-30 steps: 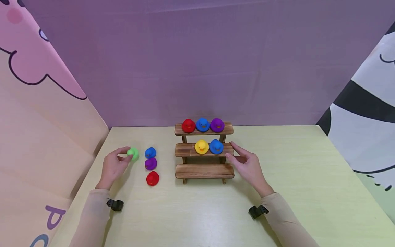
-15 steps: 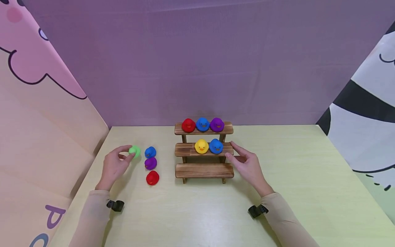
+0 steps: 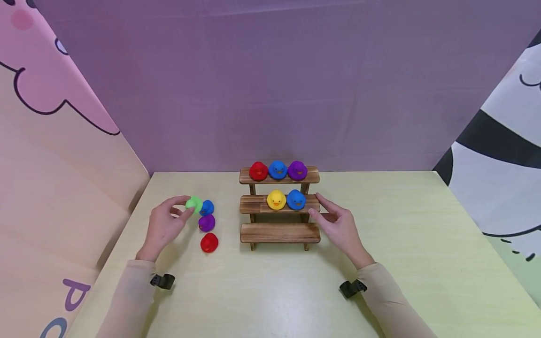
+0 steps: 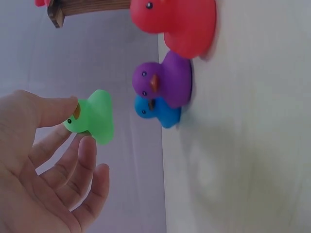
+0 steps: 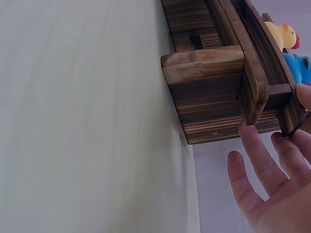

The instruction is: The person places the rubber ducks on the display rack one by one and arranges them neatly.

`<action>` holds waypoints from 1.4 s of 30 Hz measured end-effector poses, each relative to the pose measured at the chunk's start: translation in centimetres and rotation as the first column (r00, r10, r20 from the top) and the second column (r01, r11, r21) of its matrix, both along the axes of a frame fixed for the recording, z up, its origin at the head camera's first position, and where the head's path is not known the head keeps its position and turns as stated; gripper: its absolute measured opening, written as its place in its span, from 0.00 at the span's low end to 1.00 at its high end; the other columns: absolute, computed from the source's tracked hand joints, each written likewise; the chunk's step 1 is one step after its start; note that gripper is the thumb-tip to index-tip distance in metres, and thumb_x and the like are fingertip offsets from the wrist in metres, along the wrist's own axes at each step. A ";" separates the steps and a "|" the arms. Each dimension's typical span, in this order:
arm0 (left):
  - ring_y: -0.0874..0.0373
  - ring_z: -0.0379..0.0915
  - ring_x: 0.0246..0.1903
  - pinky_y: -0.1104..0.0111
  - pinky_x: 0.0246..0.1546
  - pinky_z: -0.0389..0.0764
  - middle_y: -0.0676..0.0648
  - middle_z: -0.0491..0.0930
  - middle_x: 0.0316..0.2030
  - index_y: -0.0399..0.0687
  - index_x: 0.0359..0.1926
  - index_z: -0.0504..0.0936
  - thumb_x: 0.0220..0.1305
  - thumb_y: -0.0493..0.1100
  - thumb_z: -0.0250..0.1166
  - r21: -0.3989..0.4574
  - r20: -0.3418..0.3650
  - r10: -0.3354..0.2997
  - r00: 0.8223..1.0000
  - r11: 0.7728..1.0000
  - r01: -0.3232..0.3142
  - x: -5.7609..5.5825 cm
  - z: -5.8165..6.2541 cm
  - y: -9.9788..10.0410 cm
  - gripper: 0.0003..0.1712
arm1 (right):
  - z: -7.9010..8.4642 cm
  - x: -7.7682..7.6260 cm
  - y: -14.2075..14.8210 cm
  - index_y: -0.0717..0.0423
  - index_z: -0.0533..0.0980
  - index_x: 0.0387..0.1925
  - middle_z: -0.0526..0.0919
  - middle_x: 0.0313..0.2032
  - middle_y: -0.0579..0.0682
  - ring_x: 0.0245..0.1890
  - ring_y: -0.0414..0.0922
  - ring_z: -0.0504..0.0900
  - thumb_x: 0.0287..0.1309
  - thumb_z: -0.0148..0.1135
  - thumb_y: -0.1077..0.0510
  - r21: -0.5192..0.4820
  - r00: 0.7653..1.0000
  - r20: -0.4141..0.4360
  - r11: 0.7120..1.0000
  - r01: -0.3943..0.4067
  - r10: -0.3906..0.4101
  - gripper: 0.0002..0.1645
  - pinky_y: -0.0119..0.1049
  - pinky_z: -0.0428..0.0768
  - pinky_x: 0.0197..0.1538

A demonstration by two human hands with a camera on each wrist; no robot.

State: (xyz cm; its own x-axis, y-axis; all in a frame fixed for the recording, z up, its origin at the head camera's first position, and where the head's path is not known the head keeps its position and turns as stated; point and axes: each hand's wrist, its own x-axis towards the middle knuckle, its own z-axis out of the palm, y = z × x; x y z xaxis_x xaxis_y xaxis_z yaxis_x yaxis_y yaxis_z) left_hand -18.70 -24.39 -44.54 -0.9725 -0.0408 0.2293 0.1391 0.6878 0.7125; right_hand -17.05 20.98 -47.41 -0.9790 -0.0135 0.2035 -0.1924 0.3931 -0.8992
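My left hand pinches a green rubber duck between thumb and fingers, held above the table. In the head view the duck overlaps a blue duck on the table. A purple duck sits right by the blue one, and a red duck lies nearer the front. My right hand grips the right end of the middle step of a three-step wooden stand, thumb in front and fingers behind. On that step are a yellow duck and a blue duck.
Across the stand's top step sit a red duck, a blue duck and a purple duck. Behind the pale table rises a purple backdrop. Printed panels flank both sides.
My left hand has carried the green duck rightward, from left of the loose ducks to the blue one's edge. The right hand and the stand have stayed put.
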 end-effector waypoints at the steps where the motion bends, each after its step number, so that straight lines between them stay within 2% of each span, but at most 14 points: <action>1: 0.42 0.85 0.43 0.67 0.33 0.82 0.36 0.86 0.55 0.43 0.63 0.85 0.71 0.42 0.72 0.000 0.001 -0.004 1.000 1.000 0.004 0.0 0.1 0.2 0.22 | 0.0 0.0 0.0 0.50 0.73 0.75 0.77 0.73 0.57 0.50 0.52 0.93 0.72 0.69 0.47 0.000 1.000 0.001 1.000 0.001 -0.001 0.35 0.24 0.84 0.48; 5: 0.44 0.84 0.44 0.65 0.34 0.82 0.37 0.86 0.55 0.45 0.63 0.85 0.71 0.43 0.72 0.007 0.017 -0.018 1.000 1.000 0.018 0.2 0.4 0.8 0.22 | 0.0 0.1 0.0 0.50 0.72 0.76 0.77 0.73 0.57 0.48 0.46 0.93 0.73 0.68 0.47 0.005 1.000 0.005 1.000 -0.001 0.001 0.35 0.24 0.84 0.47; 12: 0.46 0.84 0.43 0.65 0.36 0.82 0.40 0.87 0.53 0.47 0.61 0.86 0.70 0.44 0.73 0.005 0.015 -0.044 0.999 0.999 0.044 0.7 1.2 1.9 0.21 | 0.2 0.2 0.0 0.51 0.72 0.76 0.76 0.73 0.57 0.43 0.27 0.89 0.73 0.68 0.48 -0.002 1.000 -0.001 1.000 -0.011 0.011 0.35 0.25 0.84 0.47; 18: 0.50 0.84 0.41 0.68 0.38 0.83 0.43 0.87 0.51 0.48 0.60 0.87 0.69 0.43 0.73 0.015 -0.022 -0.070 0.997 0.997 0.070 0.9 1.9 3.0 0.20 | 0.2 0.2 0.0 0.50 0.72 0.76 0.77 0.72 0.57 0.42 0.25 0.88 0.73 0.69 0.47 -0.004 1.000 -0.001 1.000 -0.011 0.011 0.35 0.25 0.84 0.46; 25: 0.51 0.83 0.42 0.61 0.44 0.82 0.45 0.88 0.51 0.49 0.59 0.87 0.67 0.44 0.75 0.019 -0.042 -0.106 0.993 0.994 0.107 1.2 2.6 4.9 0.20 | 0.2 0.2 0.0 0.50 0.72 0.76 0.77 0.72 0.57 0.42 0.26 0.89 0.73 0.68 0.47 0.009 1.000 -0.003 1.000 -0.009 0.009 0.35 0.25 0.84 0.46; 35: 0.51 0.81 0.35 0.62 0.38 0.82 0.47 0.86 0.47 0.52 0.59 0.87 0.67 0.44 0.75 0.079 -0.032 -0.156 0.987 0.984 0.158 1.3 3.4 7.6 0.20 | 0.0 0.1 0.0 0.51 0.73 0.76 0.76 0.73 0.57 0.41 0.23 0.87 0.72 0.69 0.48 0.000 1.000 -0.009 1.000 -0.005 0.005 0.35 0.24 0.84 0.47; 42: 0.53 0.82 0.39 0.59 0.44 0.83 0.48 0.87 0.50 0.52 0.58 0.88 0.66 0.42 0.76 0.110 -0.069 -0.200 0.977 0.972 0.207 1.3 3.6 9.2 0.19 | 0.1 0.1 0.0 0.50 0.72 0.76 0.76 0.73 0.57 0.42 0.25 0.88 0.72 0.69 0.48 -0.003 1.000 0.000 1.000 -0.009 0.009 0.35 0.24 0.84 0.47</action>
